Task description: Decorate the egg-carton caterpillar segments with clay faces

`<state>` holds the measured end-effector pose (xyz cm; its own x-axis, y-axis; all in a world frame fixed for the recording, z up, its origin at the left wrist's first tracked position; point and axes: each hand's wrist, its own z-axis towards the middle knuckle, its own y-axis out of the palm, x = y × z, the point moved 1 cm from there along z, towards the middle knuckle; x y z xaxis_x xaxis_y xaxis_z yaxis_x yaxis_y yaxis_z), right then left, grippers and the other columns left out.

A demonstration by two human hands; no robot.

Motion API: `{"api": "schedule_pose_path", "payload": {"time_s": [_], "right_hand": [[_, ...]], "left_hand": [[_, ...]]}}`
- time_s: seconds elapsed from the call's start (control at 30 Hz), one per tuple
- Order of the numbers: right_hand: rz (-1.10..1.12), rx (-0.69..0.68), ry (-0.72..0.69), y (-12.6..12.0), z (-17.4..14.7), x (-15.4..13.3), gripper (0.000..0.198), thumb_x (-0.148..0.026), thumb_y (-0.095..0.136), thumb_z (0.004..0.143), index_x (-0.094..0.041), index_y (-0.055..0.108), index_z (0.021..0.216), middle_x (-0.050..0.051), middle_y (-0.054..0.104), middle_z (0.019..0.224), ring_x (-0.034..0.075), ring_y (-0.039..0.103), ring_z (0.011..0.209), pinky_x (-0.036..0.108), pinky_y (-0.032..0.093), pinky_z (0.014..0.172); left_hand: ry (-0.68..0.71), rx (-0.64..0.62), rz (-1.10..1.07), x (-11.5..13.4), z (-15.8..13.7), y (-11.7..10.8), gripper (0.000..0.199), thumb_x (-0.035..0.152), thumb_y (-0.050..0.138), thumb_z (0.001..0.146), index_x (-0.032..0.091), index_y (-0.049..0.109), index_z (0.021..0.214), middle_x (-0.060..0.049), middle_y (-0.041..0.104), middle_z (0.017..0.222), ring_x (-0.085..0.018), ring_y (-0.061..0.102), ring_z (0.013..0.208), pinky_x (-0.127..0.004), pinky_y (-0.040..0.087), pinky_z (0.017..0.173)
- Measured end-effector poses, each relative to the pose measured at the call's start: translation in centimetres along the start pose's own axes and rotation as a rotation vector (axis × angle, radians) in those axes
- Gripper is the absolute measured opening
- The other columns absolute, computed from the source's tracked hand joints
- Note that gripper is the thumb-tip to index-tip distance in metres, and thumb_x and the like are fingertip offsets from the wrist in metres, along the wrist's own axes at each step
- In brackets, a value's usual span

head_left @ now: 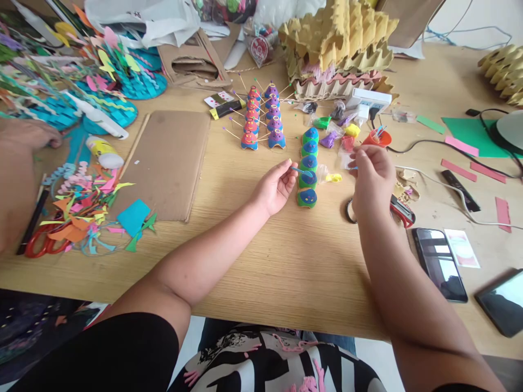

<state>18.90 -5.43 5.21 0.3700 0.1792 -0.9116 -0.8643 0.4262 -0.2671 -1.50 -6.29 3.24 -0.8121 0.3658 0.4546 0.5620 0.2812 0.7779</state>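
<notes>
My left hand [278, 188] pinches a small blue plastic spoon [304, 172] between thumb and fingers, its tip over a blue-and-green painted egg-carton strip [307, 197]. That strip lies lengthwise on the table, with small faces drawn on its bumps. Opposite, my right hand [373, 171] is raised with thumb and fingertips closed together; whatever is between them is too small to make out. Just behind it stands an orange cup [376, 139] with thin blue sticks in it. Farther back are a red strip [250, 128] and a purple strip [274, 122], both stuck with bead-tipped toothpicks.
Clay bags [329, 139] lie beside the strip. Scissors and a red cutter [402, 211] are near my right forearm, then a phone [439, 264]. Cardboard [167, 163], paper scraps [85, 207] and another person's arm [20, 163] are left. Egg trays [339, 43] stand behind.
</notes>
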Motion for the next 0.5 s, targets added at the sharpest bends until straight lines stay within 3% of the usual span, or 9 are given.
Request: {"api": "schedule_pose_path", "payload": {"time_s": [0.17,0.3,0.4,0.5], "right_hand": [[-0.046,0.0,-0.218,1.8,-4.1,0.5,0.019,-0.038,0.056,0.102,-0.028,0.067,0.113,0.009,0.074,0.11,0.024,0.073,0.1,0.043,0.063,0.088],[-0.172,-0.066,-0.396,1.8,-5.0,0.5,0.02,-0.034,0.057,0.101,-0.028,0.072,0.114,0.011,0.074,0.109,0.027,0.072,0.105,0.048,0.063,0.095],[-0.135,-0.062,-0.349,1.8,-4.3,1.5,0.023,-0.035,0.053,0.105,-0.028,0.069,0.12,0.012,0.075,0.121,0.028,0.073,0.116,0.048,0.062,0.1],[0.001,-0.121,-0.177,2.3,-3.5,3.2,0.028,-0.045,0.048,0.109,-0.029,0.062,0.127,0.012,0.074,0.131,0.026,0.077,0.115,0.043,0.064,0.093]], "left_hand": [[0.034,-0.045,0.026,-0.2,0.0,-0.2,0.028,0.01,0.063,0.107,0.014,0.074,0.081,0.001,0.079,0.078,-0.002,0.072,0.062,-0.01,0.057,0.061],[0.033,-0.034,0.029,-0.3,0.1,-0.2,0.023,0.011,0.069,0.104,0.014,0.075,0.082,0.001,0.079,0.078,-0.003,0.072,0.062,-0.01,0.057,0.061],[0.015,-0.018,0.028,-0.3,0.0,-0.2,0.023,0.011,0.069,0.104,0.014,0.075,0.082,0.002,0.079,0.078,-0.002,0.072,0.063,-0.009,0.057,0.062],[0.011,-0.023,0.023,-0.2,0.0,-0.2,0.028,0.011,0.064,0.107,0.014,0.074,0.081,0.001,0.079,0.078,-0.002,0.072,0.063,-0.009,0.057,0.063]]}}
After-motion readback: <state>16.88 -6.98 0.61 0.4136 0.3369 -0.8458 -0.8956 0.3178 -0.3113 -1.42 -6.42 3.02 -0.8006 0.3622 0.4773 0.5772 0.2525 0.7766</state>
